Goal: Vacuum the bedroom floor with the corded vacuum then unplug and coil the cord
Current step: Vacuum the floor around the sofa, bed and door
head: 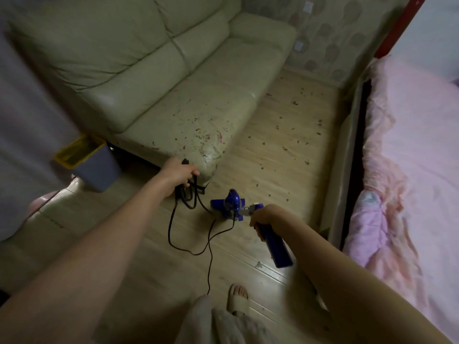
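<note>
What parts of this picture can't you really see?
Head view only:
- Black cord: its far end runs behind the trouser leg, so no plug shows.
- Vacuum: the right hand covers its handle.
- Bin: blur hides its contents.
- Left hand: its fingers hide how many loops it grips.

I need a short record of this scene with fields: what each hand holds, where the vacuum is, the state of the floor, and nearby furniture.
left hand: left hand grips a bundle of black cord; loose loops trail onto the floor
right hand: right hand grips the handle of the blue vacuum
vacuum position: its head is down on the floor near the sofa corner
floor: wooden floor with dark crumbs scattered between sofa and bed
furniture: pale sofa, also dirty on its seat; bed with pink cover; bin beside the sofa
</note>
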The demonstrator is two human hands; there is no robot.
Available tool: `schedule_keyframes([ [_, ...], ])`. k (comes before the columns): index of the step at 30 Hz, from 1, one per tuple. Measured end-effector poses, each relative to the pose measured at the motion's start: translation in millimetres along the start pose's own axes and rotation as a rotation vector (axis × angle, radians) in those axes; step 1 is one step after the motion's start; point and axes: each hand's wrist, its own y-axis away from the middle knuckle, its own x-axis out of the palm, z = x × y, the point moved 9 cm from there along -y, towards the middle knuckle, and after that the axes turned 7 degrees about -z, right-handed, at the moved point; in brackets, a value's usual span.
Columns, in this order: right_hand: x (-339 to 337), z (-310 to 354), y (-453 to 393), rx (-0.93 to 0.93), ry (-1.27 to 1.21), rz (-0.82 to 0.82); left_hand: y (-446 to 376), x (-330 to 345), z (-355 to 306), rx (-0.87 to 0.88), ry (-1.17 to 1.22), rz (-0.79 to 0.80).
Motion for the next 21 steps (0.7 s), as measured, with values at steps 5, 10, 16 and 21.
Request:
schedule_keyframes([
  [5, -10.9, 29.6, -22.8, -0.027, -0.002, -0.005, -11.5, 14.0, -4.3, -0.034, -0.02, -0.014],
  [10, -25.7, 55.0, -59.3, -0.053, -0.06, -0.022, -35.6, 27.3, -11.9, -0.066, -0.026, -0.043],
  [16, -36.1, 78.2, -109.5, -0.07, -0.079, -0.014, -67.6, 43.4, -24.4, -0.082, -0.024, -0.044],
  [21, -43.6, 65.4, -136.8, -0.038, -0.041, -0.037, -85.1, 44.7, -31.6, -0.082, -0.046, -0.047],
])
